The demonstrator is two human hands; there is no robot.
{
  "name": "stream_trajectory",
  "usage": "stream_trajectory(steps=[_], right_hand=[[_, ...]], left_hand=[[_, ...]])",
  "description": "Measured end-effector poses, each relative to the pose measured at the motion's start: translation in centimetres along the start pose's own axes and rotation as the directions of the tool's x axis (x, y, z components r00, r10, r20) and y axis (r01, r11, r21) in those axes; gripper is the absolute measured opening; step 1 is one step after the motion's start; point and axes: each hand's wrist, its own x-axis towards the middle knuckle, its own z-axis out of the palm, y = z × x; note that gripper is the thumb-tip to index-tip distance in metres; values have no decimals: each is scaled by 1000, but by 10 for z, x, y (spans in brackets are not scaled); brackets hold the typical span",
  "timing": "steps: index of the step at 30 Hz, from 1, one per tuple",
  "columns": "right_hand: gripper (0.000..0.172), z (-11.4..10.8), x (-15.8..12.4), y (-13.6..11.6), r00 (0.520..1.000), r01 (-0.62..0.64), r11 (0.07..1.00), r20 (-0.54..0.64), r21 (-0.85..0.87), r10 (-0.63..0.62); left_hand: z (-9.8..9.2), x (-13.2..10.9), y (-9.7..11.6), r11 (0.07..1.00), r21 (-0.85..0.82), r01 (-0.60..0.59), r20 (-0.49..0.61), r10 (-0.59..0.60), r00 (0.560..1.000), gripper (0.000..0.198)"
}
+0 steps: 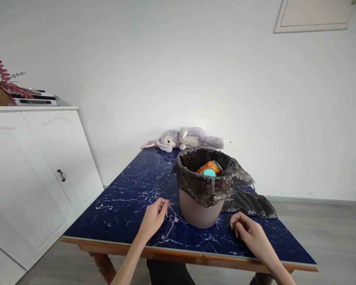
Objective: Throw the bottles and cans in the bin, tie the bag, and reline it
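Observation:
A grey-pink trash bin (199,211) stands upright on the table between my hands. A black plastic bag (206,192) lines it and folds out over the rim. Inside lie an orange drink can (211,166), tilted, and something with a round turquoise top (209,173); their lower parts are hidden. My left hand (156,215) rests just left of the bin, its fingers curled together around nothing. To the right of the bin, my right hand (248,229) is loosely closed on the tabletop, also without anything visible in it. Neither hand touches the bin.
The table (121,209) has a blue marbled top and a wooden edge. A folded black plastic bag (250,204) lies right of the bin. A grey plush rabbit (192,138) lies at the far edge by the wall. White cabinets (41,166) stand at left.

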Motion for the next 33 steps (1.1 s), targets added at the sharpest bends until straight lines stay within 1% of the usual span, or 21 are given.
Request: stream_trajectory(steps=[7,12,20,29,33], right_hand=[[19,-2,0,-1,1000,-4,1000,-9,-17,4],[19,-2,-1,-4,1000,-5,1000,-14,-8,5],[19,-1,-1,-2,1000,0,1000,-5,-26,0],[18,-1,-1,3,1000,-1,1000,2,-7,1],[17,-2,0,3,1000,-1,1000,1,-5,1]], left_hand=[[0,1,-2,1000,16,8,32,-9,999,47],[0,1,-2,1000,-3,5,13,-5,1000,46],[1,0,-6,1000,-23,4,10,-3,1000,46],[1,-1,2,999,-46,24,9,-24,1000,49],[0,-1,1,999,-50,21,11,-20,1000,48]])
